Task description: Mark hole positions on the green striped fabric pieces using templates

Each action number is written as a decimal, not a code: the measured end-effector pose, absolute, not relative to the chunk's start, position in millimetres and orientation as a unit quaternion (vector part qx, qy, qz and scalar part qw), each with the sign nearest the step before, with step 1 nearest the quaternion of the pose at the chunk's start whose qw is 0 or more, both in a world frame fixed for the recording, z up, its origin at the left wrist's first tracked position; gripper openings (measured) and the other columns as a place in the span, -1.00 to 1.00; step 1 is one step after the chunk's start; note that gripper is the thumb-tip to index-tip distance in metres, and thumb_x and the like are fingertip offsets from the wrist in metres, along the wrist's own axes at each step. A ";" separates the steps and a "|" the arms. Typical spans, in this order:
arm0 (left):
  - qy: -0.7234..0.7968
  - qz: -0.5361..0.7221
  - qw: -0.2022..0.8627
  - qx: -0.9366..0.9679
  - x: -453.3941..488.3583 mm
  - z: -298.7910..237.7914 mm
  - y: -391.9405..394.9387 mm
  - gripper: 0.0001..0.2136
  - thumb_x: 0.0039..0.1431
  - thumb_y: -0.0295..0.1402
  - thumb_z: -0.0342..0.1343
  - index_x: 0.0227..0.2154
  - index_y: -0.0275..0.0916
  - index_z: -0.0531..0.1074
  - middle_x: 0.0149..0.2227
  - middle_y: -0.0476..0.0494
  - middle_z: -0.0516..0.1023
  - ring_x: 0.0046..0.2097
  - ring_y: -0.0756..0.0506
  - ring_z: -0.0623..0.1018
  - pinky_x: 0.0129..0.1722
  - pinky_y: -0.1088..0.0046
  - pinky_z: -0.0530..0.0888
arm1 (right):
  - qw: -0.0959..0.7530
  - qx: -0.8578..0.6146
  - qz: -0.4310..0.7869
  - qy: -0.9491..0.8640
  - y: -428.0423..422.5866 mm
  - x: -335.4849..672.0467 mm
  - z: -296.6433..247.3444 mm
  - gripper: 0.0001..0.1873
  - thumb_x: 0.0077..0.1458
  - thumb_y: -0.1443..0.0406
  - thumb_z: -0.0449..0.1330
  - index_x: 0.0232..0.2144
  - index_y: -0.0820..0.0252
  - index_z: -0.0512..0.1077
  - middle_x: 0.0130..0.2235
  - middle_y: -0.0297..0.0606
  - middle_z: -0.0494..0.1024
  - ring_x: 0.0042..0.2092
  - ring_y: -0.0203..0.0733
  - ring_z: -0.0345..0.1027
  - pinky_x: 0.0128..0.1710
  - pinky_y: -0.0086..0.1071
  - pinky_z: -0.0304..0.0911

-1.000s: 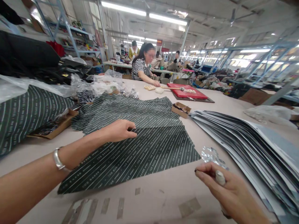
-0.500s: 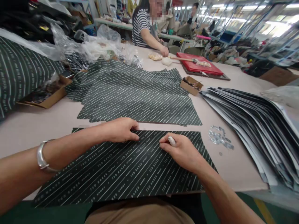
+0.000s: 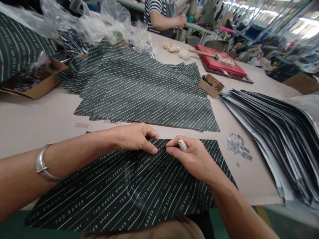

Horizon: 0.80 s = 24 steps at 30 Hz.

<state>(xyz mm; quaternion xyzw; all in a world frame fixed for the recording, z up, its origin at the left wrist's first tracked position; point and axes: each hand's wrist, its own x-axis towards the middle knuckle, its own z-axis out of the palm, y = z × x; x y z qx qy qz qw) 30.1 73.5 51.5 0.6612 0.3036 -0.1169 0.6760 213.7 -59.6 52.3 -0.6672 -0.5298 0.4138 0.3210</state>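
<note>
A dark green fabric piece [image 3: 129, 192] with thin white stripes and printed words lies across the table's near edge in front of me. My left hand [image 3: 136, 136] pinches its far edge, fingers closed on the cloth. My right hand [image 3: 193, 156] rests on the fabric right beside it, fingers curled round a small white marker [image 3: 183, 145], its fingertips nearly touching those of the left hand. A silver bracelet [image 3: 41, 162] sits on my left wrist.
More striped green pieces [image 3: 139, 89] are spread beyond. A fanned stack of grey-black sheets [image 3: 271, 122] fills the right side, with small shiny bits [image 3: 238, 147] near it. A small cardboard box [image 3: 211, 85], a red board [image 3: 221, 64], plastic bags [image 3: 99, 20] and a person in a striped top [image 3: 159, 13] lie farther back.
The fabric piece has been pulled toward me over the table edge. My right hand moved from the bare table onto the cloth, and both hands have closed in on one spot.
</note>
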 end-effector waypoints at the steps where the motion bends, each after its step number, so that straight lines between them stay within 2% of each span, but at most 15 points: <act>1: 0.302 -0.115 0.686 0.652 30.4 51.7 72.2 -0.73 -0.12 -0.20 0.28 -0.36 -0.25 0.51 -0.38 -0.01 0.54 -0.37 -0.06 0.48 -0.41 0.49 0.33 | 0.324 -0.665 0.415 -0.530 -59.8 213.0 52.7 -0.93 0.10 0.30 0.27 -0.40 0.14 0.55 -0.51 -0.49 0.46 -0.46 -0.37 0.21 -0.43 -0.42 0.05; 24: 0.283 -0.095 0.697 0.652 27.3 49.8 59.0 -0.75 -0.05 -0.25 0.26 -0.30 -0.26 0.50 -0.44 0.03 0.47 -0.43 0.00 0.39 -0.46 0.52 0.25 | 0.326 -0.654 0.390 -0.561 -67.7 210.8 56.0 -0.91 0.14 0.34 0.25 -0.40 0.13 0.55 -0.49 -0.49 0.49 -0.45 -0.39 0.26 -0.42 -0.45 0.09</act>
